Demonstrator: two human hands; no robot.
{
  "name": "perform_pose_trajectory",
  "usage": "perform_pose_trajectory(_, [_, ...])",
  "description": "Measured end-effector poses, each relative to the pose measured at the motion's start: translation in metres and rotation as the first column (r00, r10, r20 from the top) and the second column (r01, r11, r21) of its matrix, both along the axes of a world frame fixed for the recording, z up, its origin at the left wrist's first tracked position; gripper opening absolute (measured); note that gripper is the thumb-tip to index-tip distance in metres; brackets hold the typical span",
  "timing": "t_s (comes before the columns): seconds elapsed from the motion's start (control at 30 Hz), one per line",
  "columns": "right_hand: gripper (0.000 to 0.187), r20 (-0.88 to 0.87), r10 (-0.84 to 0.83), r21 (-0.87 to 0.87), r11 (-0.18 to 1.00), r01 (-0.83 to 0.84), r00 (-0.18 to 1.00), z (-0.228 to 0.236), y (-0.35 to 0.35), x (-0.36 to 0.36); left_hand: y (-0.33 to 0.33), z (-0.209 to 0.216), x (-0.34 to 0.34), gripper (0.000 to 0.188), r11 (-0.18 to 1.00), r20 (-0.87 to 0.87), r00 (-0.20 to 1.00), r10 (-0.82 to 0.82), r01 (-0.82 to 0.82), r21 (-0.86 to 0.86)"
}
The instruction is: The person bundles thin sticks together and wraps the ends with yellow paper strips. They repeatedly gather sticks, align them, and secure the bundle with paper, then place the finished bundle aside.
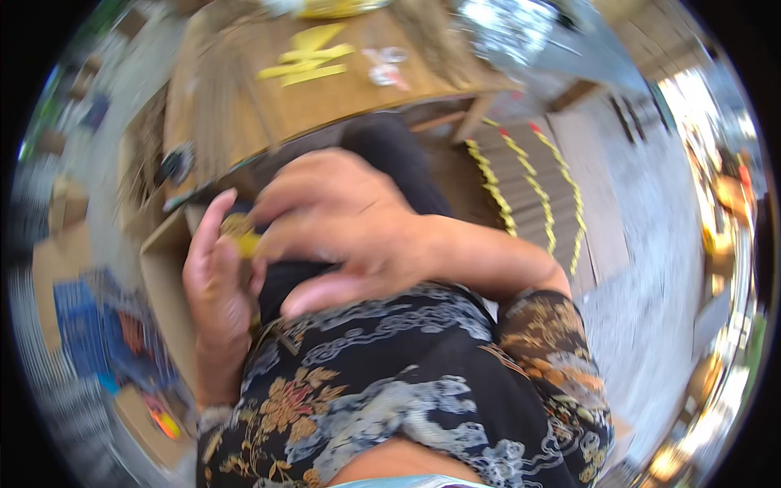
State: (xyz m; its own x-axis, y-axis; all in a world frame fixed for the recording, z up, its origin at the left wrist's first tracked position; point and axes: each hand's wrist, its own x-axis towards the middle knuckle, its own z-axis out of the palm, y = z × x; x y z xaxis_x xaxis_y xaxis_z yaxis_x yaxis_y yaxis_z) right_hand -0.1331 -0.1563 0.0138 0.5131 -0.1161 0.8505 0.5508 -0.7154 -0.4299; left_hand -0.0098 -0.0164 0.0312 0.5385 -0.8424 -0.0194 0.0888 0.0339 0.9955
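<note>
My left hand (215, 281) is closed round a small bundle with a brown, rounded end and a yellow band (246, 243). Most of that bundle is hidden by the fingers. Just right of it is my right hand (346, 224), smeared by motion, its fingers curved and apart and the thumb well away from them. Its fingertips are close to the yellow band; whether they touch it I cannot tell. Beyond my hands, yellow strips (313, 71) lie crossed on a wooden table (390, 96).
Thin brown sticks (232, 98) lie across the table's left side. Crumpled shiny plastic (508, 32) is at its far right. On the floor to the right, brown bundles with yellow bands (525, 183) lie in rows on cardboard (598, 195). A cardboard box (167, 285) stands left of my legs.
</note>
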Motion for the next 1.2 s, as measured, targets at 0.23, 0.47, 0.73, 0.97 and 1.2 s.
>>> perform_pose_trajectory(0.23, [0.039, -0.364, 0.193, 0.582, 0.811, 0.061, 0.911, -0.011, 0.023, 0.017, 0.001, -0.013, -0.003, 0.038, 0.982, 0.205, 0.979, -0.010, 0.049, -0.183])
perform_pose_trajectory(0.47, [0.013, -0.133, 0.206, 0.390, 0.910, -0.140, 0.970, -0.017, 0.019, 0.022, 0.013, -0.012, -0.004, 0.037, 0.983, 0.177, 0.979, -0.098, 0.123, -0.139])
perform_pose_trajectory(0.73, [0.014, -0.089, 0.289, 0.345, 0.907, -0.243, 0.953, -0.014, 0.013, 0.019, 0.014, -0.008, -0.006, 0.039, 0.963, 0.169, 0.965, -0.201, 0.226, -0.145])
perform_pose_trajectory(0.97, [0.019, -0.071, 0.223, 0.230, 0.952, -0.202, 0.972, -0.014, 0.008, 0.020, 0.015, -0.001, -0.004, 0.041, 0.945, 0.124, 0.948, -0.294, 0.308, -0.114])
perform_pose_trajectory(1.2, [0.030, 0.053, 0.180, 0.078, 0.980, -0.183, 0.982, -0.013, 0.001, 0.014, 0.013, 0.006, -0.015, 0.040, 0.967, 0.092, 0.965, -0.246, 0.250, -0.044])
